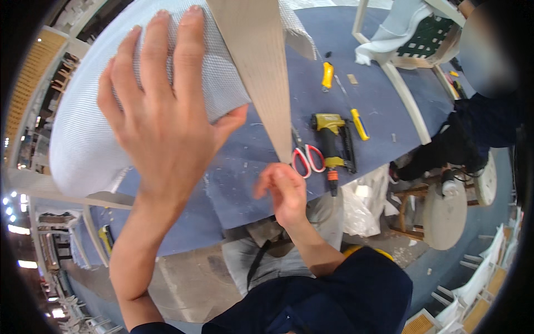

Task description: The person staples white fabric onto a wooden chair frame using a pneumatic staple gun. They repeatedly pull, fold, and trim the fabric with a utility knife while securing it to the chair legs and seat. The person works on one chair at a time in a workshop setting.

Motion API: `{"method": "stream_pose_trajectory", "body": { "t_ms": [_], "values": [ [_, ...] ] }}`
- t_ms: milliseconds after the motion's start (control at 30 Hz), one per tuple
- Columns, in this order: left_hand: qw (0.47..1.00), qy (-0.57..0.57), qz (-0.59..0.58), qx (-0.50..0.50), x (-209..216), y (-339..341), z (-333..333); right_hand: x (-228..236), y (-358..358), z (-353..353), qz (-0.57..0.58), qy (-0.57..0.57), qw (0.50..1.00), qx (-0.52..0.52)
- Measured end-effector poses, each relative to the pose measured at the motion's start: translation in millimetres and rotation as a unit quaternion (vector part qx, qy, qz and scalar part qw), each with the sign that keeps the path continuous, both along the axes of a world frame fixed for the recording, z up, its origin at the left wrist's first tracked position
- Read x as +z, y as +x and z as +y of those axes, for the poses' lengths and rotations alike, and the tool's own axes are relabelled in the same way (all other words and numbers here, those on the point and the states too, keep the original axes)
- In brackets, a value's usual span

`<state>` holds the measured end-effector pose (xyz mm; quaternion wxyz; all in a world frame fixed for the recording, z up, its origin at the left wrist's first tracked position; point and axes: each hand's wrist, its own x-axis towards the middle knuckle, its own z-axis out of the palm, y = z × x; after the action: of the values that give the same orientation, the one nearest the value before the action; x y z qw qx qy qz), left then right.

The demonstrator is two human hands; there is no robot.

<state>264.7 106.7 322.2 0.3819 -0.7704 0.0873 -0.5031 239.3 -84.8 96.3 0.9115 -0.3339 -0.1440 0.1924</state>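
one left grip (164, 119) touches one fabric-covered panel (75, 139).

I see a blue-covered table (384, 123) spread before me. To my right, stools with round pale seats (445, 217) stand on a blue-grey floor (451, 268). Lower on that side, I have pale chairs with tan panels (495, 283) crowded together; at my far left, bright lights (20, 229) shine beside blurred, packed furniture (53, 242).

The fine-weave fabric (83, 128) is bluish white, the staple gun (330, 142) yellow and black, the scissors (307, 155) red-and-white.
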Motion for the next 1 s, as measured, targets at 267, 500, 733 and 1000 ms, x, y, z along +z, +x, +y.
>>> {"method": "stream_pose_trajectory", "body": {
  "t_ms": [267, 500, 733, 1000],
  "values": [
    [0.983, -0.175, 0.061, 0.019, -8.1, -15.1, -55.0, -117.3, 46.5, -148.8, 0.38, -0.005, 0.924, -0.053],
    [0.972, -0.221, 0.074, 0.017, -1.1, -15.5, -56.6, -98.7, 128.0, -151.5, 0.243, -0.148, 0.878, -0.385],
    [0.973, -0.218, 0.074, 0.02, 0.1, -21.2, -51.9, -74.0, 183.2, -136.6, -0.122, -0.537, 0.629, -0.549],
    [0.975, -0.208, 0.081, -0.004, -7.9, -19.3, -56.0, -108.7, 153.2, -134.2, -0.1, -0.659, 0.644, -0.376]
  ]
}}
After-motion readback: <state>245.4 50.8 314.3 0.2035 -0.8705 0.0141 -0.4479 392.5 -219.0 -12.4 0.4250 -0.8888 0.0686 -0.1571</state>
